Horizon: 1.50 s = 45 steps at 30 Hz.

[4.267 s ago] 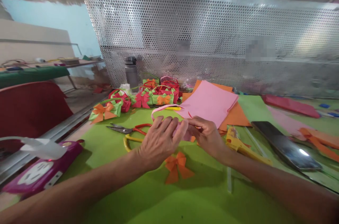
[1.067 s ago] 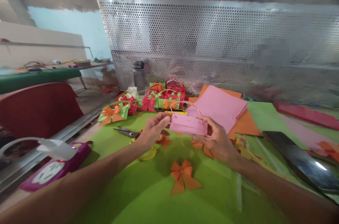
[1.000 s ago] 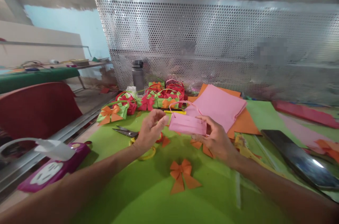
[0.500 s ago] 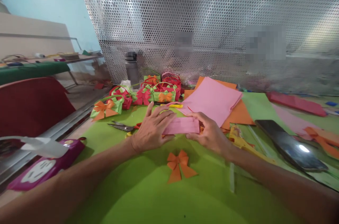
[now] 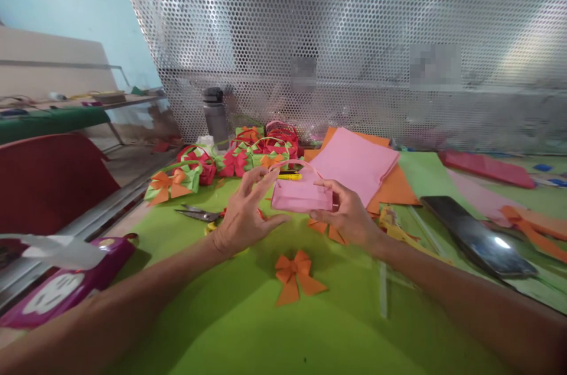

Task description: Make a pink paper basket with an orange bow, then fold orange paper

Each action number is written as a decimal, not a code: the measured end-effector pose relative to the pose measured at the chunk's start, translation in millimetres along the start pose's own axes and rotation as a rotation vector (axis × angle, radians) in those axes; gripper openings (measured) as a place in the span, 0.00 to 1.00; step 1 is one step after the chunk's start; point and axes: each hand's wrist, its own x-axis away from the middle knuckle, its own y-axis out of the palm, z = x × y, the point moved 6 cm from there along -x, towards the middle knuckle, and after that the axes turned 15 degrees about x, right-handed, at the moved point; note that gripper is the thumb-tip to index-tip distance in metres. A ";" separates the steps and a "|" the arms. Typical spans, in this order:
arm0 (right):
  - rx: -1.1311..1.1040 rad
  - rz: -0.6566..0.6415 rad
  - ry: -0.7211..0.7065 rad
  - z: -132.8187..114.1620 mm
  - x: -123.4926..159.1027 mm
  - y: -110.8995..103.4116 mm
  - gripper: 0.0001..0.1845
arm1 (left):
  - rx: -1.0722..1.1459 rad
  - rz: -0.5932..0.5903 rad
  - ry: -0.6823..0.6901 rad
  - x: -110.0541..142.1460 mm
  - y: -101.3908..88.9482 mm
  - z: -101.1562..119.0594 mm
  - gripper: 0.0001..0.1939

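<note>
A small pink paper basket (image 5: 301, 195) with a thin arched handle is held above the green table cover. My right hand (image 5: 348, 209) grips its right end between thumb and fingers. Beside its left end, my left hand (image 5: 243, 209) is open, thumb and fingers spread apart. An orange paper bow (image 5: 297, 276) lies on the cover in front of my hands. Another orange bow (image 5: 328, 231) shows partly beneath my right hand. Scissors (image 5: 199, 213) lie left of my left hand, their handles partly hidden. A yellow cutter (image 5: 290, 176) rests just behind the pink basket.
Several finished paper baskets with bows (image 5: 237, 159) stand at the back left, near a grey bottle (image 5: 215, 116). Pink sheets (image 5: 349, 162) lie over orange ones. On the right are a yellow glue gun (image 5: 398, 233) and a phone (image 5: 476, 233). A purple power strip (image 5: 66, 280) sits left.
My left hand has let go of the pink basket and opened to its left. The basket has tilted, so its front and handle show more. My right hand keeps its hold.
</note>
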 end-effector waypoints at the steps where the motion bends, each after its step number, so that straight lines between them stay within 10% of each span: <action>1: -0.001 0.006 0.015 0.6 -0.2 -0.2 0.36 | 0.038 -0.021 -0.054 1.4 2.0 -2.4 0.39; 10: -0.056 -0.042 0.062 -4.6 0.5 2.0 0.32 | 0.024 -0.172 -0.055 3.4 10.4 -1.3 0.45; 16: -0.048 -0.157 0.068 -3.1 4.7 11.7 0.33 | -0.110 -0.333 -0.078 11.7 22.6 -7.9 0.27; 45: 0.482 -0.048 -0.316 -23.3 4.3 0.2 0.31 | 0.087 -0.165 0.070 13.6 18.9 -6.8 0.27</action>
